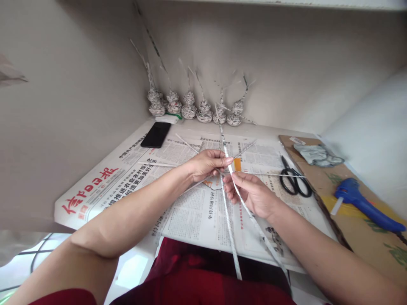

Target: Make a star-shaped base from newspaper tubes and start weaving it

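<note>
Several thin rolled newspaper strips cross one another above the newspaper (190, 212) in front of me. My left hand (210, 163) pinches the crossing with thumb and fingers. My right hand (246, 188) is closed on a paper strip (254, 220) that runs down toward my lap, right beside the left thumb. Another paper strip (231, 228) hangs down nearly parallel to it. Other strip ends stick out left, right and away from me. The underside of the crossing is hidden by my fingers.
Gourd-shaped woven paper pieces (189, 106) stand along the back wall. A black phone (155, 134) lies at the left. On the right are black scissors (294, 180), a blue glue gun (365, 205) and a crumpled cloth (318, 154) on cardboard (343, 231). A shelf edge hangs overhead.
</note>
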The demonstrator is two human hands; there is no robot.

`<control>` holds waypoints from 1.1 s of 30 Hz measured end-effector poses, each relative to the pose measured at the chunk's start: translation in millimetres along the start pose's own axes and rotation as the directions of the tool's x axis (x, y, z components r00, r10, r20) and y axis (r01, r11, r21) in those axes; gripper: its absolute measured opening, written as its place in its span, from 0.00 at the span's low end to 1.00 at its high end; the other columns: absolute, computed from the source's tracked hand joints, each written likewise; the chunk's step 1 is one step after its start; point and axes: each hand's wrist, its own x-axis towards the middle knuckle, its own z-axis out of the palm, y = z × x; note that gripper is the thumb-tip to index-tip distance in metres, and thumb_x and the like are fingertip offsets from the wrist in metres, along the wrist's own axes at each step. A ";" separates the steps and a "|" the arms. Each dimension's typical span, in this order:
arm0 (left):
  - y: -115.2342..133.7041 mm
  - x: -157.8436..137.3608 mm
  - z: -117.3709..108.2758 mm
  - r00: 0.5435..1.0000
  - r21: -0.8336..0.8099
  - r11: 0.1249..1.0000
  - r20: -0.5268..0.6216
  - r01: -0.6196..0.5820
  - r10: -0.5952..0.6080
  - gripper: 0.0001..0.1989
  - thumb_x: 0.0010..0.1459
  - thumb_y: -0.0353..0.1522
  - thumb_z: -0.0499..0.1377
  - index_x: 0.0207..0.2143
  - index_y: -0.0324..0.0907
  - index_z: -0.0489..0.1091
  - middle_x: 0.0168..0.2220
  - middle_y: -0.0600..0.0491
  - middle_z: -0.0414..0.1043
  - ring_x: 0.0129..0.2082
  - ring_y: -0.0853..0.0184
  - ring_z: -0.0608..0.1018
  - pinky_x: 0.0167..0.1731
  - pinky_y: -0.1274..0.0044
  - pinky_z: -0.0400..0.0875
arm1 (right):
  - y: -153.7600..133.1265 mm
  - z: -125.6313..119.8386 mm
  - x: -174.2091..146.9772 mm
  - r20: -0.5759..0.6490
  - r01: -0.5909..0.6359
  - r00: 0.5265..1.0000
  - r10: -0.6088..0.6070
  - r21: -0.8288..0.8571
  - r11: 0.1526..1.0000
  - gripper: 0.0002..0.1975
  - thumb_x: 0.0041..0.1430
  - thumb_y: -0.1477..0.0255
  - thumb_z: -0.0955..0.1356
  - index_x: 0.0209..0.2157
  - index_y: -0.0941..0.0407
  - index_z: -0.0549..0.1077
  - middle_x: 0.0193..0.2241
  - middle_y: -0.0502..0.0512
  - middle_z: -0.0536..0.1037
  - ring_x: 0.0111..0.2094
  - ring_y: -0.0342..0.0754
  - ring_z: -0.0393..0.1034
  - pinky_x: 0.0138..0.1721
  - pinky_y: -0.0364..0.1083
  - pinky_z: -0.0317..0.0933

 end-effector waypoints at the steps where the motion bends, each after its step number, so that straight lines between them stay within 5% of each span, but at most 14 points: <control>1: 0.2 -0.4 0.3 1.000 -0.001 1.000 0.001 0.000 0.000 0.19 0.44 0.37 0.74 0.25 0.34 0.68 0.19 0.57 0.67 0.17 0.80 0.66 0.15 0.86 0.52 | 0.5 1.2 -0.4 -0.001 0.009 1.000 -0.009 -0.015 1.000 0.15 0.57 0.58 0.73 0.34 0.57 0.79 0.26 0.50 0.76 0.24 0.40 0.72 0.23 0.39 0.65; 12: -5.0 -4.1 6.1 1.000 0.020 1.000 0.014 0.003 -0.003 0.19 0.47 0.39 0.72 0.27 0.32 0.71 0.21 0.53 0.71 0.18 0.77 0.70 0.17 0.85 0.58 | 3.0 3.1 -0.6 -0.063 0.088 0.994 -0.093 -0.084 0.993 0.13 0.58 0.60 0.72 0.33 0.57 0.79 0.24 0.49 0.76 0.22 0.40 0.71 0.21 0.39 0.63; 21: 6.4 -0.5 -2.5 0.999 -0.076 0.997 -0.037 -0.010 0.007 0.18 0.50 0.38 0.71 0.25 0.33 0.69 0.21 0.54 0.70 0.15 0.79 0.67 0.10 0.87 0.52 | -2.3 -2.9 -6.1 0.149 -0.127 0.980 0.131 -0.037 0.991 0.16 0.60 0.59 0.71 0.41 0.57 0.77 0.24 0.49 0.75 0.22 0.40 0.72 0.23 0.39 0.64; 26: 12.9 5.1 -23.1 1.000 -0.166 0.986 0.013 0.000 0.002 0.20 0.45 0.38 0.73 0.31 0.33 0.72 0.21 0.57 0.65 0.14 0.81 0.62 0.10 0.89 0.50 | -17.2 3.0 -17.5 0.127 -0.170 0.976 0.175 -0.056 0.984 0.15 0.57 0.60 0.73 0.34 0.58 0.73 0.23 0.46 0.71 0.19 0.38 0.68 0.19 0.38 0.57; 28: 15.5 6.4 -30.6 1.000 -0.172 0.985 0.010 -0.007 0.008 0.21 0.47 0.39 0.72 0.36 0.32 0.74 0.20 0.59 0.61 0.14 0.81 0.60 0.11 0.89 0.49 | -31.4 4.9 -24.4 0.103 -0.172 0.977 0.184 -0.120 0.978 0.14 0.57 0.61 0.73 0.35 0.57 0.72 0.23 0.46 0.71 0.16 0.36 0.63 0.17 0.37 0.52; 33: 28.7 4.9 -50.5 0.972 -0.075 0.996 -0.232 -0.051 0.033 0.21 0.56 0.43 0.65 0.39 0.31 0.75 0.18 0.62 0.53 0.12 0.81 0.53 0.11 0.87 0.43 | -81.0 3.7 -34.2 0.039 -0.130 0.984 0.175 -0.518 0.845 0.18 0.57 0.65 0.73 0.47 0.56 0.70 0.26 0.46 0.73 0.16 0.35 0.57 0.18 0.38 0.47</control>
